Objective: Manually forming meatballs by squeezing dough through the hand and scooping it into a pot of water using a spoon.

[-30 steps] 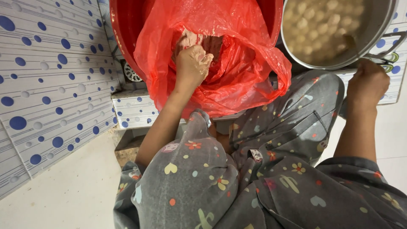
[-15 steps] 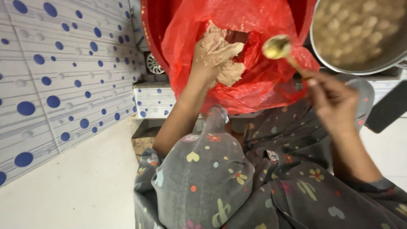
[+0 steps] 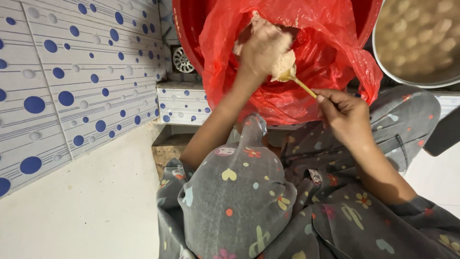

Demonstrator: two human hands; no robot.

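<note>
Dough (image 3: 286,61), a pale lump of it, sits cupped against the palm of the left hand (image 3: 262,50), which is curled round it inside the mouth of a red plastic bag (image 3: 330,57) at the far middle of the scene. The bag lines a red tub (image 3: 184,29) whose rim curves up on the far left. The right hand (image 3: 347,115) lies nearer and to the right, its fingers pinched shut on the handle of a spoon (image 3: 299,82). That spoon is the relation to watch: its long axis runs on a slant from the right hand at the near right up to the far left, and its bowl ends right at the lower edge of the dough, touching it or very close to touching, though motion blur on the left hand makes the exact contact hard to settle. So the dough lies up and to the left of the right hand, one spoon-length away, while the left hand is already on it and is by far the nearer of the two. At the far right, a metal pot (image 3: 421,45) holds many pale round balls, out of focus, well apart from both hands. A tiled wall (image 3: 76,91) with blue dots fills the left side, and the person's grey patterned clothing (image 3: 239,201) covers the near middle, the knees drawn up beneath both forearms.
</note>
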